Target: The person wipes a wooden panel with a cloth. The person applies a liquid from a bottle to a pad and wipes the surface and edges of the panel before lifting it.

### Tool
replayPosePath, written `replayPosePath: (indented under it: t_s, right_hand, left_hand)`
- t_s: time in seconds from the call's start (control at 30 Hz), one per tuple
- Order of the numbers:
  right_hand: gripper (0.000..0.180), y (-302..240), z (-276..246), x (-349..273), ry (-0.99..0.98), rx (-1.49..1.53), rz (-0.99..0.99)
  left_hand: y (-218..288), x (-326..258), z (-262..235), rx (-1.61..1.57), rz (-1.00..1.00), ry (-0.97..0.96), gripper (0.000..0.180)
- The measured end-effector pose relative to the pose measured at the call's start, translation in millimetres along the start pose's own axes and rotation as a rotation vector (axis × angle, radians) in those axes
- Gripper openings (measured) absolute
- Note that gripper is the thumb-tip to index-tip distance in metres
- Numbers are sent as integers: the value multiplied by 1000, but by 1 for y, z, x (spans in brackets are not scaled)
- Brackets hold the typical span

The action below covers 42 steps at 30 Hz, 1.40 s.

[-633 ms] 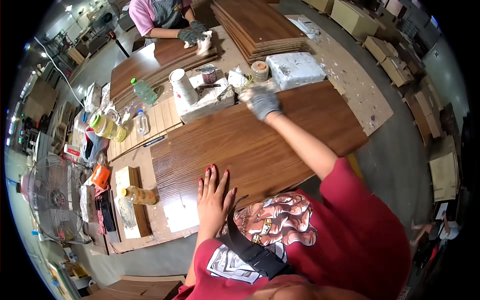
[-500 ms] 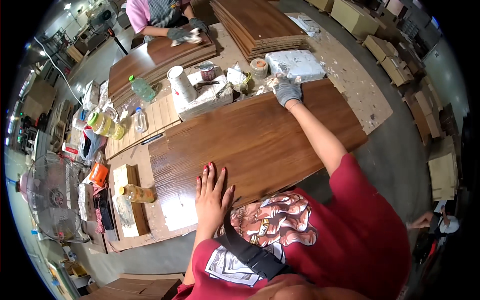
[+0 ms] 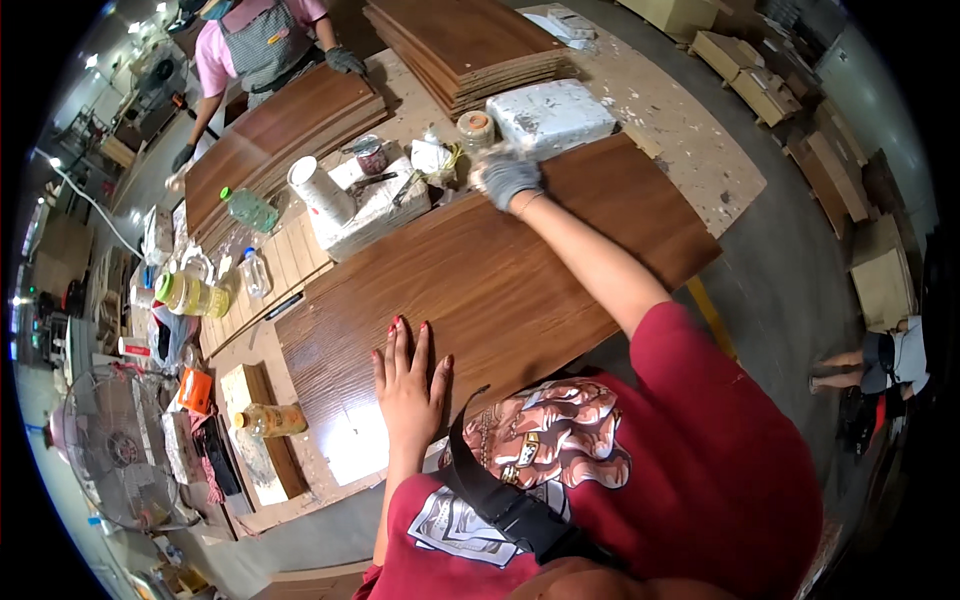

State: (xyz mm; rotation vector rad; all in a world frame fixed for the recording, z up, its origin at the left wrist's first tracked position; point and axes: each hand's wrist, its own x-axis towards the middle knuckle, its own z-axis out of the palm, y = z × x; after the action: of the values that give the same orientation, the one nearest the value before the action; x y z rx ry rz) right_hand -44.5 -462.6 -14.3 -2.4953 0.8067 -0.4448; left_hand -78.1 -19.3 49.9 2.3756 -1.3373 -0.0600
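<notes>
The workpiece, a dark brown wood-grain board (image 3: 480, 270), lies flat on the worktable (image 3: 700, 150), directly in front of the person, its long side running from lower left to upper right. The left hand (image 3: 408, 392) is bare and rests palm down on the near left portion of the board, fingers extended and slightly apart, gripping nothing. The right hand (image 3: 514, 184), in a grey glove, is at the far long edge of the board with its fingers closed on a pale rag (image 3: 489, 166); the exact finger placement beneath the rag cannot be determined. Beyond the right hand are a round jar (image 3: 476, 130) and a white block-shaped package (image 3: 552, 112). To the left of these, a white cylindrical container (image 3: 320, 190) and a small tin (image 3: 371, 156) are located at a white-topped block (image 3: 390, 222). A dark pen (image 3: 284, 306) lies near the board's far left corner, with a green bottle (image 3: 248, 210) and a blue-capped clear bottle (image 3: 256, 273) farther out. A bottle of orange liquid (image 3: 272, 420) is positioned left of the board, near a floor-type fan (image 3: 115, 450). Across the table, a co-worker in a checked apron (image 3: 268, 48) is beside a stack of brown boards (image 3: 285, 135)
</notes>
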Motion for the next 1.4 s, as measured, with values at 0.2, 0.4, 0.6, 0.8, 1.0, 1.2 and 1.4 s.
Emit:
replayPosePath:
  t_s: [0.2, 0.4, 0.6, 0.8, 1.0, 1.2, 1.4]
  right_hand:
    - [49, -108, 8, -34, -152, -490, 12]
    - [43, -87, 31, -45, 78, -553, -151]
    - [57, 147, -111, -15, 371, -1181, 91]
    - [60, 197, -171, -6, 206, -672, 591]
    - [62, 3, -79, -55, 164, -600, 204]
    - [59, -6, -113, -63, -78, -704, 134]
    - [72, 272, -253, -51, 193, -781, 548]
  left_hand:
    - [-2, -4, 0, -25, -60, -17, 59]
    - [-1, -3, -3, -10, -78, -54, 57]
    - [4, -1, -10, -7, -80, -68, 57]
    - [5, -5, -13, 7, -94, -91, 58]
    - [5, -9, -15, 47, -122, -86, 58]
    - [4, -12, -19, 34, -145, -102, 58]
    - [11, 4, -23, -69, -20, -97, 59]
